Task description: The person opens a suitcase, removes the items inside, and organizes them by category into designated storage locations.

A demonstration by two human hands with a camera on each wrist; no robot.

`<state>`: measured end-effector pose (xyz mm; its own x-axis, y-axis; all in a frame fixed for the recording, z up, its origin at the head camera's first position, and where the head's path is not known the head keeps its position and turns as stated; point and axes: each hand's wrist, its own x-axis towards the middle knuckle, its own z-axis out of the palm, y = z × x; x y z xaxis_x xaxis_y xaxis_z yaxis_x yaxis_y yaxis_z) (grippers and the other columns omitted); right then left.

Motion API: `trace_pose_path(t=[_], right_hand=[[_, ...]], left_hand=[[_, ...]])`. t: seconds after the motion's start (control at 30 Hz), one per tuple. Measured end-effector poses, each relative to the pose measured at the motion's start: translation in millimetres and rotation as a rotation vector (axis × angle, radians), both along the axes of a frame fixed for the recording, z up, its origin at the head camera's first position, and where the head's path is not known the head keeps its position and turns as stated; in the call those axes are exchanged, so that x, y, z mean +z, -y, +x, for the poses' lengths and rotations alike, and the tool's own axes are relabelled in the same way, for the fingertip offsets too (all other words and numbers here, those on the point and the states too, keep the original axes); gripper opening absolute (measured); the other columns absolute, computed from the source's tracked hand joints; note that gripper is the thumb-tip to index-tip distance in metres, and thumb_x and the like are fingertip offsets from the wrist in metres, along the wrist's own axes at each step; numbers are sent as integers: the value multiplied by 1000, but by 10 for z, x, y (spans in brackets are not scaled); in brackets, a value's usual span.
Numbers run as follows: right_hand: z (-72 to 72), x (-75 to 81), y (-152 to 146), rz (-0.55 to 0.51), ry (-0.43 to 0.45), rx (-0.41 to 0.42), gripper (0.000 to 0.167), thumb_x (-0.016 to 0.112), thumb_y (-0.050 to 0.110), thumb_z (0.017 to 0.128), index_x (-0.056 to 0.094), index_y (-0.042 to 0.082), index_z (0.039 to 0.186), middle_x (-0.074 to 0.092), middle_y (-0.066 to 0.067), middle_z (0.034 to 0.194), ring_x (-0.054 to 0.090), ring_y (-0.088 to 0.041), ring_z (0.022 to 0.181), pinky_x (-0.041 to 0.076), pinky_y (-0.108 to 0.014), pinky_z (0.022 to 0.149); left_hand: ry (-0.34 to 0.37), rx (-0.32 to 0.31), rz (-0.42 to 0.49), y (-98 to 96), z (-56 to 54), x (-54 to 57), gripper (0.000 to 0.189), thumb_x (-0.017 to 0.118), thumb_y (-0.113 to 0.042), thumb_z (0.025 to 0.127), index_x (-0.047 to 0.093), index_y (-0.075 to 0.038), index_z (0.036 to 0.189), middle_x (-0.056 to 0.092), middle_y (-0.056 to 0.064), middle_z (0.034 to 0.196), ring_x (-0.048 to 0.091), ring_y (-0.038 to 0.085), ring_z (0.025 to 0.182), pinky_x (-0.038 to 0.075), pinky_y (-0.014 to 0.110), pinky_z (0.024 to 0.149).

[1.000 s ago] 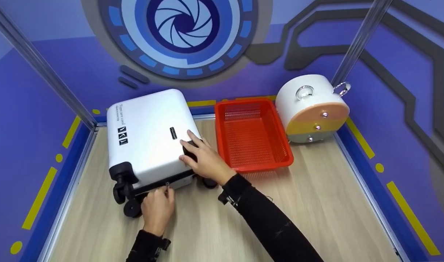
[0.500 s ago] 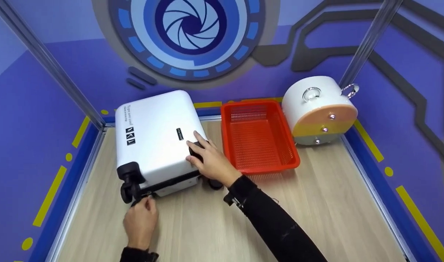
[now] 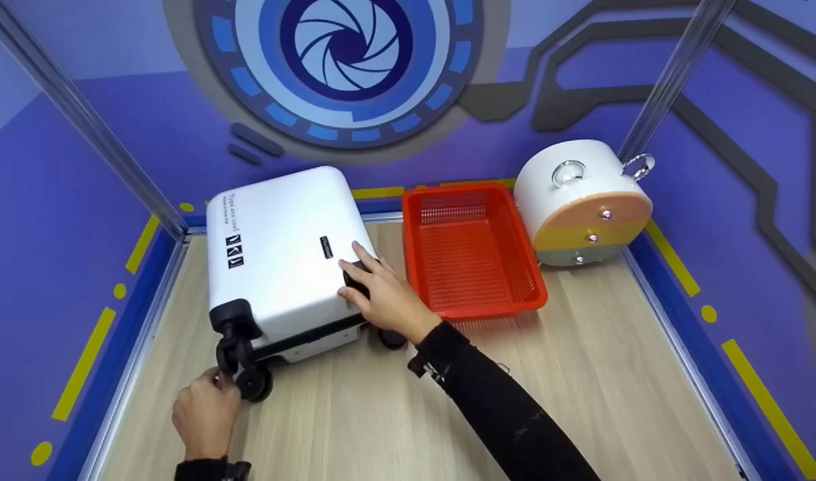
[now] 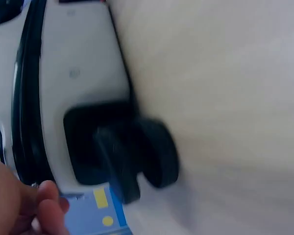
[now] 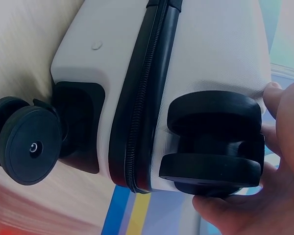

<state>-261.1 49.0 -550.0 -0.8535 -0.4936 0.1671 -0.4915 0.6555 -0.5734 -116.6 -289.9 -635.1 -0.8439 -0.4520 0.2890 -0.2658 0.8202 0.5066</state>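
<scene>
A white hard-shell suitcase (image 3: 287,267) lies flat on the floor board, with black wheels and a black zipper (image 5: 143,93) running around its side. My left hand (image 3: 207,415) is at the near left corner, beyond the wheels (image 3: 252,383). Thumb and fingers pinch at the zipper line there; a small metallic bit of the zipper pull (image 4: 35,185) shows above the fingertips, the rest hidden. With fingers spread and fairly straight, my right hand (image 3: 391,302) rests on the near right corner, around the black corner wheel (image 5: 213,142).
Right of the suitcase stands a red plastic basket (image 3: 474,312). Beyond it, a white rounded drawer box (image 3: 568,170) with orange, yellow and grey fronts sits near the back wall. Blue-purple printed panels (image 3: 93,174) enclose the wooden-patterned floor (image 3: 394,414).
My left hand has slid leftward along the suitcase's near side, from its middle to around the left corner, pinching the zipper pull. My right hand stays on the right corner.
</scene>
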Motion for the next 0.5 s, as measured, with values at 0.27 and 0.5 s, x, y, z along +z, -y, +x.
trace_pose_path(t=[0.27, 0.5], right_hand=[[-11, 8, -7, -18, 6, -12, 64, 52, 57, 113, 43, 30, 170, 18, -3, 187, 33, -43, 167, 24, -59, 138], [4, -19, 16, -18, 11, 6, 65, 51, 57, 114, 42, 29, 171, 16, -4, 188, 31, -42, 168, 23, -60, 138]], left_hand=[[13, -40, -17, 201, -265, 80, 28, 59, -16, 105, 83, -1, 102, 78, 34, 95, 72, 62, 79, 52, 73, 65], [6, -78, -4, 344, -557, 70, 31, 62, -20, 109, 84, 2, 104, 78, 36, 97, 72, 61, 80, 52, 72, 66]])
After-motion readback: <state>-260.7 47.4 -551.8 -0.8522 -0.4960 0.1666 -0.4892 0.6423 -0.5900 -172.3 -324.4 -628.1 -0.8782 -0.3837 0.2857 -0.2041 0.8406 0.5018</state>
